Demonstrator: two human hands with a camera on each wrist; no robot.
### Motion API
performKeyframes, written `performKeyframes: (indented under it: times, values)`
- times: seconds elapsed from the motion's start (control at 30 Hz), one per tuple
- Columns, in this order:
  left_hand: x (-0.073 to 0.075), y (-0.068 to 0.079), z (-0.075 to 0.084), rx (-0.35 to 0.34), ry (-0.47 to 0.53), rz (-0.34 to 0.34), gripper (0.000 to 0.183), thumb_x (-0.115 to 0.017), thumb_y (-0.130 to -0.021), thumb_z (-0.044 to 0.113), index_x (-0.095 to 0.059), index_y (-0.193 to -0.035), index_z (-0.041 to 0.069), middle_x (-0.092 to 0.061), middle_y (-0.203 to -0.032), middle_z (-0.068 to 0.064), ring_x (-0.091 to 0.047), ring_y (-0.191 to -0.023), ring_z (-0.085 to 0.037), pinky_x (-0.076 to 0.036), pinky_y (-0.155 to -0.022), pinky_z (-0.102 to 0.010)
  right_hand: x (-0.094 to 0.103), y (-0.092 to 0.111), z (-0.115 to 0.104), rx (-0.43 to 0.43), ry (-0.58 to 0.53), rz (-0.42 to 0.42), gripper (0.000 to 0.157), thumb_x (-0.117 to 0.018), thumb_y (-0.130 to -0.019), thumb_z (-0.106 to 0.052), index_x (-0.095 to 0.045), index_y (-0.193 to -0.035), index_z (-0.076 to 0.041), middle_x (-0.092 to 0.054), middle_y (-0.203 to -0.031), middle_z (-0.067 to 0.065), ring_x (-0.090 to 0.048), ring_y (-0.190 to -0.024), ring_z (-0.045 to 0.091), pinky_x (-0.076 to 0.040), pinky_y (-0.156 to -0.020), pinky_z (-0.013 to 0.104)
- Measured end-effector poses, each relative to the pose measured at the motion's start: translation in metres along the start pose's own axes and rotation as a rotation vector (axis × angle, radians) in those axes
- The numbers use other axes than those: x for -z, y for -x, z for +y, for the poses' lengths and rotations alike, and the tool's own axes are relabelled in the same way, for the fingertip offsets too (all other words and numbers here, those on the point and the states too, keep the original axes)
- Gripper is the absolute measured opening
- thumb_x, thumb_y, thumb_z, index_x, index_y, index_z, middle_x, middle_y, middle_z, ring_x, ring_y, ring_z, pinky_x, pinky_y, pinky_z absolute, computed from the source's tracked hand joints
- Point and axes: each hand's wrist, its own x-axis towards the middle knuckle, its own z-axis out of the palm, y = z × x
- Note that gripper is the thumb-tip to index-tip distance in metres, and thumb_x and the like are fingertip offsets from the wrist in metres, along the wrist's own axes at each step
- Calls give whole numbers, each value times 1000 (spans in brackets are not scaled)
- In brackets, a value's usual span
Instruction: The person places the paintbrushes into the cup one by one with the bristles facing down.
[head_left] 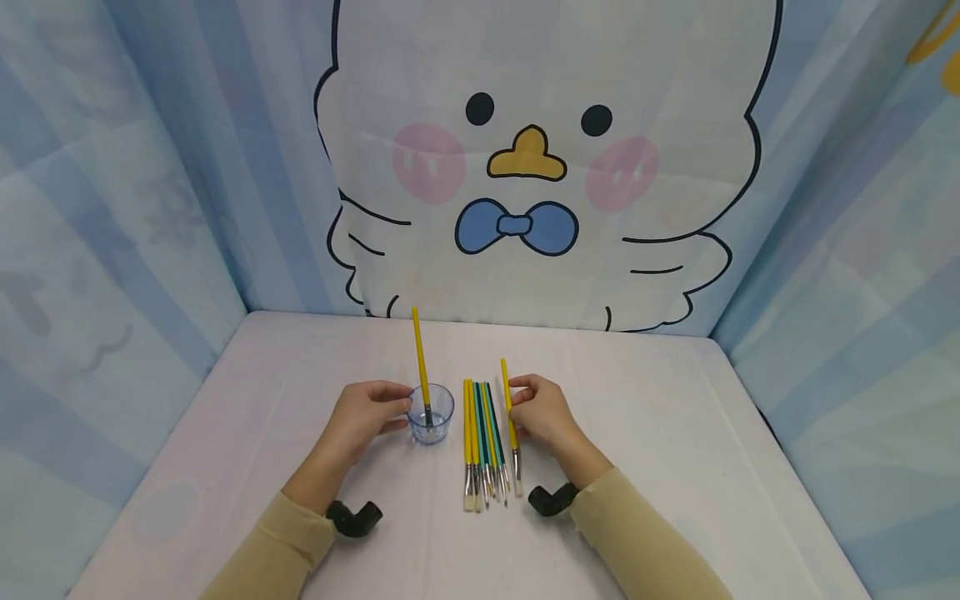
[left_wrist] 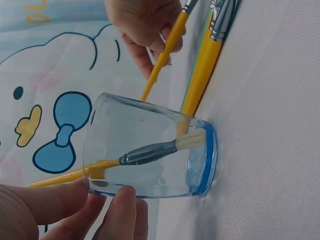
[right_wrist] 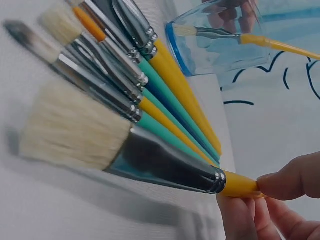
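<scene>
My left hand [head_left: 369, 413] holds a clear plastic cup [head_left: 441, 421] by its left side, thumb and fingers against the wall near the rim. One yellow-handled paintbrush [head_left: 420, 354] leans inside the cup, bristles down at the bottom, as the left wrist view shows. Between thumb and fingers, my right hand [head_left: 542, 410] pinches another yellow paintbrush [head_left: 512, 417] by its handle. Its wide pale bristles [right_wrist: 70, 127] point toward me, and in the right wrist view they look raised above the table. Between the hands lies a row of paintbrushes [head_left: 480, 433] with yellow, teal and dark handles.
A white cloth-covered table [head_left: 615, 375] carries everything. Behind it hangs a curtain [head_left: 525, 283] printed with a white cartoon bird, and blue striped curtains [head_left: 112, 250] close in both sides. Black curved pieces [head_left: 356, 518] sit at both wrists by the sleeves.
</scene>
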Motion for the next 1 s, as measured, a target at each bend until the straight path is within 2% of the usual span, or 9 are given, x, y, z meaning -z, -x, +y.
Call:
performKeyframes:
  times: [0.3, 0.5, 1.0]
  values:
    - [0, 2, 2, 0, 5, -8, 32, -70, -96, 12, -70, -127, 5, -67, -130, -15, -68, -114, -28, -66, -87, -32, 5, -2, -3, 67, -85, 45, 52, -69, -83, 1, -62, -131, -18, -57, -107, 10, -57, -73, 20, -63, -60, 31]
    - [0, 2, 2, -3, 13, -8, 31, -70, -96, 10, -70, -126, 4, -67, -130, -15, -68, -113, -27, -66, -88, -32, 8, -2, -5, 125, -129, 75, 52, -71, -84, 0, -62, -132, -17, -59, -108, 11, -62, -77, 19, -65, -62, 34]
    - [0, 2, 0, -5, 13, 2, 30, -70, -96, 10, -70, -125, 5, -67, -129, -16, -69, -110, -26, -66, -86, -32, 11, 1, -13, 287, -258, 71, 52, -67, -87, 3, -61, -134, -18, -58, -113, 16, -60, -81, 16, -64, -62, 26]
